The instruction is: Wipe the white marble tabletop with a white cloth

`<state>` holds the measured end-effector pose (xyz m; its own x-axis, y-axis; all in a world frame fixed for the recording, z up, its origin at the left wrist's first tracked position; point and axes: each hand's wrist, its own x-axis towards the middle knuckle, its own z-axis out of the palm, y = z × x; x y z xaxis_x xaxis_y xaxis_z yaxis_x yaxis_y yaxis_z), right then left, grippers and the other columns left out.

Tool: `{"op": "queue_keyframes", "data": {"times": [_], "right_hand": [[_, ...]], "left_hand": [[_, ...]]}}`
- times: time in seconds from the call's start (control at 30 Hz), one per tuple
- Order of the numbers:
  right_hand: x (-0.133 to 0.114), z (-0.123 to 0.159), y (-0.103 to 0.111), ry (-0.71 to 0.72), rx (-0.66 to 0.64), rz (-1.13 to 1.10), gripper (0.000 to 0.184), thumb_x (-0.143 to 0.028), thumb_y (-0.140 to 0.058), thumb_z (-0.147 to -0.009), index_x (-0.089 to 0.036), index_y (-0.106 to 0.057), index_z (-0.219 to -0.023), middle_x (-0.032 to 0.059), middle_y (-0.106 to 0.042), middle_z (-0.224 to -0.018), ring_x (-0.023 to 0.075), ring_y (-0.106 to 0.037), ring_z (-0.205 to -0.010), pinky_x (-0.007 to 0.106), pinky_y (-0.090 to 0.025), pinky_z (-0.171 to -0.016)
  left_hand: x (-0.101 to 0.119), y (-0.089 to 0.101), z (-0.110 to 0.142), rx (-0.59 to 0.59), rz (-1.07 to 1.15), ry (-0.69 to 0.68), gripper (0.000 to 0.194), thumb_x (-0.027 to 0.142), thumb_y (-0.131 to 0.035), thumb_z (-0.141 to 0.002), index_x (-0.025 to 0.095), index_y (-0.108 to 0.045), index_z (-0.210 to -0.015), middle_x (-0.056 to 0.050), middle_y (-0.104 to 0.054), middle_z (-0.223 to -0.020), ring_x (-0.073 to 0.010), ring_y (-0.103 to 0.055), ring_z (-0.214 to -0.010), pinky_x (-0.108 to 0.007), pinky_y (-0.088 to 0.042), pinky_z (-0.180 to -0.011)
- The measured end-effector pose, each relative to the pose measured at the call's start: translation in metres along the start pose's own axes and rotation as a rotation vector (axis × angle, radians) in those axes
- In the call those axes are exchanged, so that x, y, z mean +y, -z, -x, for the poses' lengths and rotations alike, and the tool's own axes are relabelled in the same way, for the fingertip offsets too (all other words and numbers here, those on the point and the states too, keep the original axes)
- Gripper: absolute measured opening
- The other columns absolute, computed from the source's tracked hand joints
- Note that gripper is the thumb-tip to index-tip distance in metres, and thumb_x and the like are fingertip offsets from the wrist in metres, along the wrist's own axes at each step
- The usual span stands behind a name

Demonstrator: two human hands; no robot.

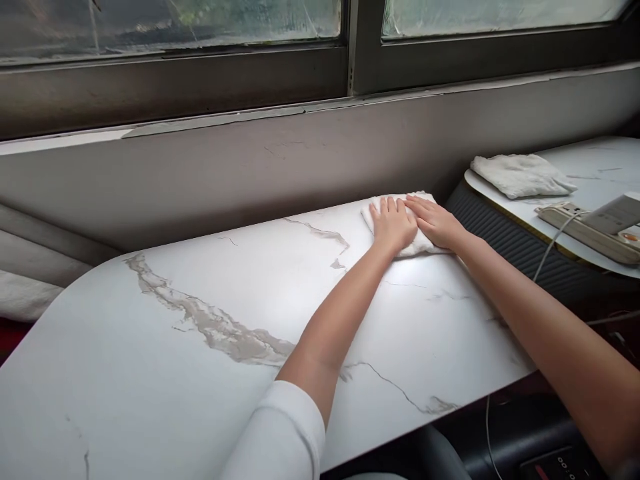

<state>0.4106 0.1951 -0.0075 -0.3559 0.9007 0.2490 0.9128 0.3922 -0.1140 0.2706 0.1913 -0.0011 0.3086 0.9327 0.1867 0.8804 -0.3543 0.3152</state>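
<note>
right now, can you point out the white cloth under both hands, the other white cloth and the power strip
Pressed white cloth [419,247], head view: its lower part
Other white cloth [523,176], head view: middle of its top
Power strip [556,213], head view: its left end

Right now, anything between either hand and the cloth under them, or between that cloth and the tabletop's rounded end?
Nothing visible. The left hand and right hand rest directly on the white cloth. No object shows on the tabletop up to that end; the left forearm reaches over its nearer part.
</note>
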Motion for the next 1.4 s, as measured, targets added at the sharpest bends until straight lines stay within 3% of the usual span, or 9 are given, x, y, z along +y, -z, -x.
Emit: {"op": "queue_keyframes", "data": {"times": [0.2, 0.4, 0.53, 0.7, 0.83, 0.93, 1.03, 1.17, 1.4], "right_hand": [[-0.015, 0.095, 0.021, 0.008, 0.001, -0.002, 0.055, -0.033, -0.024, -0.095, -0.023, -0.029, -0.149, 0.0032, -0.033, -0.153, 0.0224, -0.029, -0.140, 0.048, -0.025, -0.115], [-0.065, 0.181, 0.039, 0.060, 0.054, 0.017, 0.058, -0.029, -0.024, -0.097, -0.029, -0.009, -0.153, 0.0041, -0.024, -0.156, 0.0228, -0.028, -0.141, 0.049, -0.027, -0.114], [-0.100, 0.210, 0.044, 0.062, 0.090, 0.067, 0.062, -0.024, -0.024, -0.096, -0.030, 0.001, -0.153, 0.0039, -0.021, -0.157, 0.0247, -0.028, -0.140, 0.052, -0.031, -0.111], [-0.128, 0.216, 0.041, 0.069, 0.064, 0.103, 0.065, -0.025, -0.024, -0.095, -0.025, 0.008, -0.152, 0.0064, -0.021, -0.157, 0.0257, -0.025, -0.141, 0.053, -0.032, -0.110], [-0.129, 0.199, 0.035, 0.046, 0.021, 0.083, 0.063, -0.027, -0.022, -0.097, -0.025, 0.007, -0.152, 0.0071, -0.023, -0.156, 0.0235, -0.025, -0.142, 0.053, -0.031, -0.111], [-0.120, 0.171, 0.027, 0.008, -0.037, 0.032, 0.058, -0.027, -0.019, -0.097, -0.027, -0.004, -0.153, 0.0036, -0.027, -0.155, 0.0208, -0.027, -0.141, 0.049, -0.030, -0.113], [-0.110, 0.127, 0.017, -0.063, -0.041, -0.001, 0.055, -0.028, -0.019, -0.097, -0.029, -0.019, -0.151, 0.0004, -0.034, -0.152, 0.0193, -0.029, -0.140, 0.048, -0.029, -0.114], [-0.101, 0.056, 0.002, -0.104, -0.014, 0.026, 0.054, -0.027, -0.020, -0.095, -0.020, -0.035, -0.147, 0.0049, -0.038, -0.150, 0.0207, -0.033, -0.138, 0.046, -0.029, -0.113], [-0.101, -0.050, -0.019, -0.065, -0.070, 0.059, 0.055, -0.023, -0.022, -0.093, -0.009, -0.039, -0.144, 0.0091, -0.036, -0.151, 0.0203, -0.031, -0.139, 0.040, -0.025, -0.114]], "left_hand": [[0.039, 0.001, 0.076, -0.020, 0.025, -0.115, 0.058, 0.032, -0.025, -0.094, 0.003, -0.030, -0.144, -0.018, -0.027, -0.153, -0.0331, -0.017, -0.143, -0.053, -0.009, -0.116], [0.057, 0.015, 0.160, -0.071, 0.055, -0.222, 0.060, 0.034, -0.025, -0.095, 0.002, -0.027, -0.146, -0.020, -0.024, -0.154, -0.0355, -0.013, -0.144, -0.056, -0.008, -0.116], [0.054, 0.026, 0.197, -0.090, 0.039, -0.275, 0.060, 0.035, -0.025, -0.095, 0.003, -0.027, -0.146, -0.018, -0.025, -0.154, -0.0347, -0.012, -0.144, -0.056, -0.011, -0.116], [0.037, 0.039, 0.219, -0.120, 0.062, -0.286, 0.059, 0.035, -0.025, -0.096, 0.003, -0.028, -0.146, -0.019, -0.023, -0.154, -0.0337, -0.011, -0.144, -0.057, -0.012, -0.116], [0.023, 0.045, 0.214, -0.160, 0.128, -0.232, 0.058, 0.033, -0.024, -0.096, 0.006, -0.027, -0.147, -0.014, -0.021, -0.156, -0.0279, -0.010, -0.145, -0.051, -0.010, -0.118], [0.012, 0.045, 0.194, -0.176, 0.169, -0.152, 0.057, 0.033, -0.022, -0.096, 0.009, -0.027, -0.148, -0.012, -0.024, -0.156, -0.0253, -0.013, -0.145, -0.049, -0.012, -0.118], [-0.003, 0.041, 0.159, -0.130, 0.176, -0.077, 0.056, 0.031, -0.022, -0.095, 0.011, -0.030, -0.147, -0.009, -0.028, -0.155, -0.0234, -0.017, -0.144, -0.047, -0.012, -0.119], [-0.029, 0.034, 0.103, -0.032, 0.149, -0.003, 0.054, 0.027, -0.023, -0.093, 0.013, -0.036, -0.144, -0.007, -0.035, -0.152, -0.0216, -0.023, -0.142, -0.044, -0.011, -0.119], [-0.083, 0.035, 0.031, 0.059, 0.098, 0.140, 0.053, 0.025, -0.022, -0.093, 0.013, -0.038, -0.142, -0.008, -0.037, -0.151, -0.0188, -0.027, -0.141, -0.041, -0.013, -0.118]]}}
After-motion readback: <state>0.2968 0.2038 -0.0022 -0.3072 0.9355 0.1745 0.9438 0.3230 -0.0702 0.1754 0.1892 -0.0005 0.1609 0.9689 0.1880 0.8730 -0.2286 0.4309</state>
